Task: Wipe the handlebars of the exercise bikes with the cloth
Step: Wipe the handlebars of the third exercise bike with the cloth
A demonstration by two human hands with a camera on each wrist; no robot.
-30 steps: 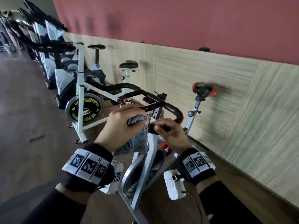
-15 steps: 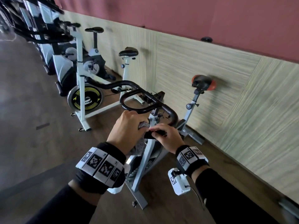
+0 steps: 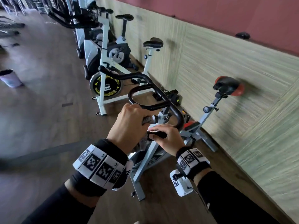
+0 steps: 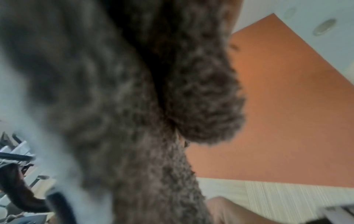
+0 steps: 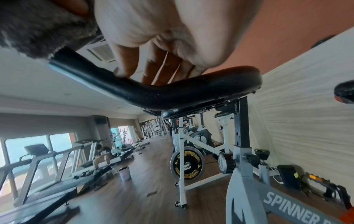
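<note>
I am working at the nearest exercise bike (image 3: 146,160), low in the centre of the head view, with both hands on its black handlebar (image 3: 175,113). My left hand (image 3: 127,126) is closing round the grey cloth (image 3: 148,121), bunching it against the near end of the bar, fingers curled tight over the wad; most of the cloth is hanging below the fist (the left wrist view is showing little besides that fuzzy fabric (image 4: 134,106), blurred). My right hand (image 3: 166,138) is lying on the near right grip, fingers (image 5: 164,63) pressed together and hooked over the top of the bar, thumb underneath, I judge, though the head view is not showing it plainly.

What could go wrong from here: the cloth is wadded rather than wrapped, so I am risking a stroke that polishes only the top of the tube and skips the underside. The hanging tail could also be snagging on the adjustment knob (image 3: 156,119) just beside my left knuckles. My right hand is covering a stretch of grip, which stays unwiped unless I am shifting it.

The handlebar is a looped tube; its long axis is running from centre frame up and leftward, the closed bend pointing towards the next bike (image 3: 105,84) at upper left, the open ends coming back to my hands.
</note>
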